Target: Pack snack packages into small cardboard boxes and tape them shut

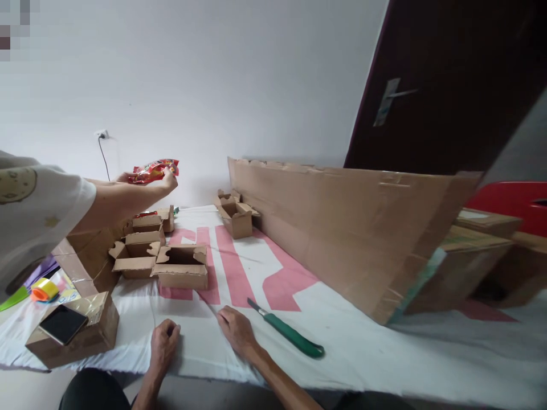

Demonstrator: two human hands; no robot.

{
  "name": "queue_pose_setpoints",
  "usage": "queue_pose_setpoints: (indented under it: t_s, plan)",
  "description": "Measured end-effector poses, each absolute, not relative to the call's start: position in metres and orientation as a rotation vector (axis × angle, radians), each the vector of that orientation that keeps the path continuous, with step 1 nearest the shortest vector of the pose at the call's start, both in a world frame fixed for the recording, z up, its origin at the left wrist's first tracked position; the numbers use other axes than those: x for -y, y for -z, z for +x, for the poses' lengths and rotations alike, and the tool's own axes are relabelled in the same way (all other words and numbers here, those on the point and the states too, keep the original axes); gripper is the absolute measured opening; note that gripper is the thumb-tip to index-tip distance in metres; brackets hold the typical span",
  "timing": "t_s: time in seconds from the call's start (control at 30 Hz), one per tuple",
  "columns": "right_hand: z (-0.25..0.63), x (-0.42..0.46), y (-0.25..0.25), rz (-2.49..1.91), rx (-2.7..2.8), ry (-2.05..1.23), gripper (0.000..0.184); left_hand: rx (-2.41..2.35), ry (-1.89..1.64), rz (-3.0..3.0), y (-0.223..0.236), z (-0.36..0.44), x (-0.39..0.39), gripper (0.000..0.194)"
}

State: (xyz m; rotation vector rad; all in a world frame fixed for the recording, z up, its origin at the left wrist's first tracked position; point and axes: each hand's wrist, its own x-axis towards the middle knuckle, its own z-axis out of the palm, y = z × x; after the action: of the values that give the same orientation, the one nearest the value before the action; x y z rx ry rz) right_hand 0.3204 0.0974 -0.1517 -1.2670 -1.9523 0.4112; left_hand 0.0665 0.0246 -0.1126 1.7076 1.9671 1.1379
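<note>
My left hand (163,342) rests on the white and red cloth (354,336) with its fingers curled into a loose fist, nothing visible in it. My right hand (236,330) lies palm down on the cloth beside it, fingers pressed to the surface. A green-handled knife (287,330) lies just right of my right hand, apart from it. An open small cardboard box (182,266) stands a little beyond both hands. At the left, another person's hand (164,181) holds up a red snack packet (154,169) above several open small boxes (137,250).
A long flat cardboard sheet (342,228) stands on edge across the right of the cloth. Two small boxes (236,215) sit at its far end. A taped box (81,336) carrying a phone (62,323) is at the near left, with a yellow and orange tape roll (44,290) behind it.
</note>
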Motion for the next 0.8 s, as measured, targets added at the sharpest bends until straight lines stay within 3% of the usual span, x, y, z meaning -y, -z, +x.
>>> queue_pose_setpoints:
  t_s: [0.8]
  plan:
    - [0.3211, -0.0956, 0.1486, -1.297, 1.999, -0.384, 0.029, -1.892, -1.066, 1.877, 0.1056, 0.0634, -0.0169, 0.022]
